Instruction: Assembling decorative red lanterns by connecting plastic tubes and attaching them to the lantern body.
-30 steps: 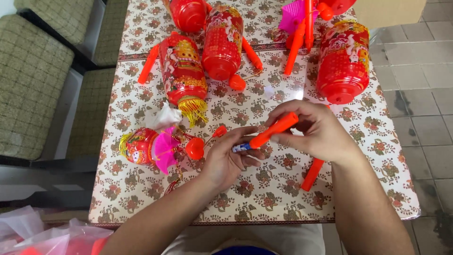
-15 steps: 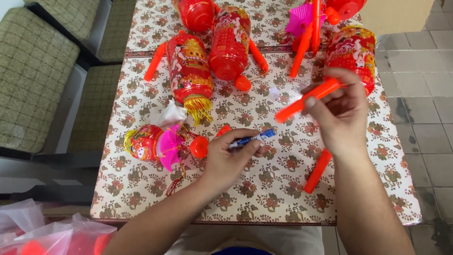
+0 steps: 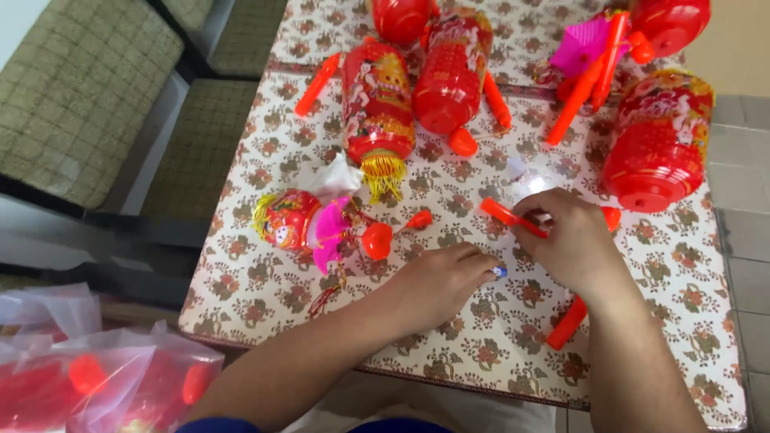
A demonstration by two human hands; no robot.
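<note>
My right hand (image 3: 571, 244) grips a thin orange stick (image 3: 507, 215) that points up and left, low over the floral tablecloth (image 3: 481, 353). A bright white glow (image 3: 529, 186) shows just above its fingers. My left hand (image 3: 439, 281) rests on the cloth beside it, closed over a small blue tool whose tip (image 3: 500, 273) pokes out toward the right hand. A second orange stick (image 3: 568, 323) lies partly under my right forearm. A small round lantern with a pink fan (image 3: 295, 220) and a red heart piece (image 3: 375, 240) lie left of my left hand.
Several red cylinder lanterns lie at the back: one with a yellow tassel (image 3: 378, 104), one in the middle (image 3: 449, 72), one at the right (image 3: 658, 144). Loose orange sticks (image 3: 317, 84) lie among them. Padded chairs (image 3: 72, 96) stand left. Clear bags of red parts (image 3: 96, 377) sit bottom left.
My right hand has brought the orange stick down from over the right lantern to just above the cloth. My left hand has closed over the blue tool. A white glow now shows by the fingers.
</note>
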